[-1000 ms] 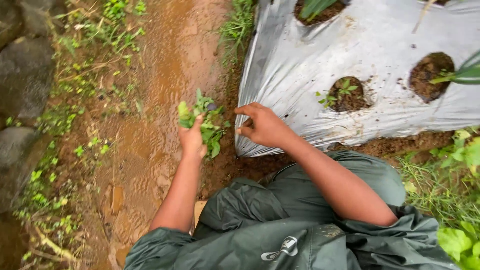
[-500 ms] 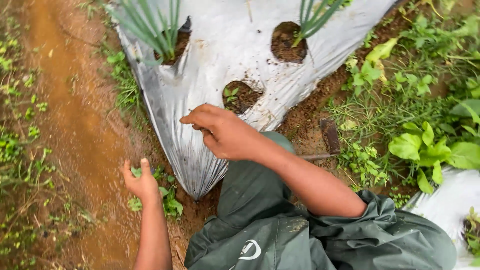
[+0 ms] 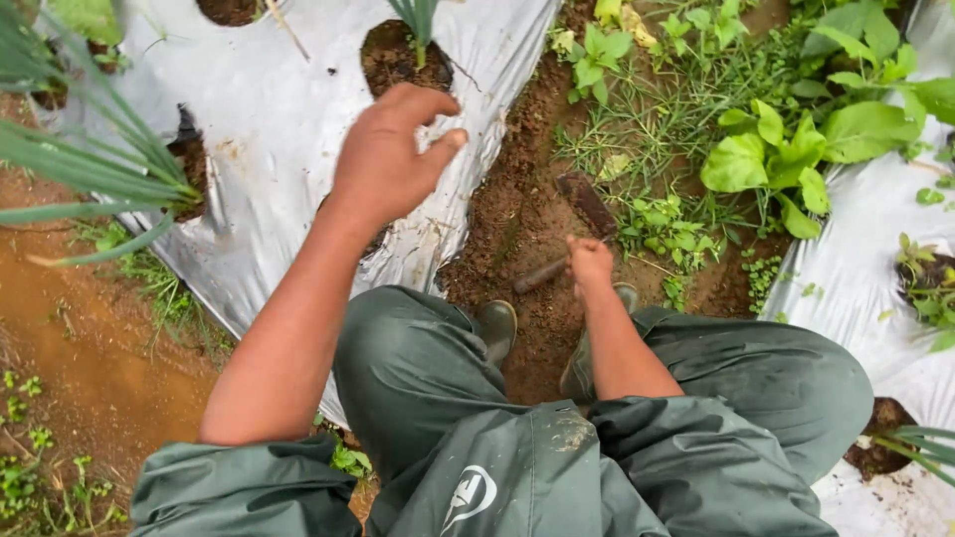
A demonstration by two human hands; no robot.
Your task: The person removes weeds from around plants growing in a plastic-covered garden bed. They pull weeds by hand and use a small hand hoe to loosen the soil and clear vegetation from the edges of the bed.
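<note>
My left hand (image 3: 388, 159) hovers with its fingers apart and nothing in it, just above a silver plastic mulch sheet (image 3: 288, 109), near a round soil hole (image 3: 398, 60) with a green shoot. My right hand (image 3: 589, 264) is down in the dirt furrow between my knees. Its fingers are curled on the handle of a small rusty hoe (image 3: 585, 202) that lies on the soil. Both arms are bare below dark green rain sleeves.
Long onion leaves (image 3: 90, 169) spread over the sheet at left. A wet muddy path (image 3: 80, 338) runs beside it. Broad-leaved weeds (image 3: 786, 159) and grass fill the furrow ahead. A second silver sheet (image 3: 856, 259) lies at right. My dark boots (image 3: 494, 326) stand in the furrow.
The view swung right. My left hand let go of the pulled weeds and rose over the sheet. My right hand left the sheet and dropped onto the hoe in the furrow.
</note>
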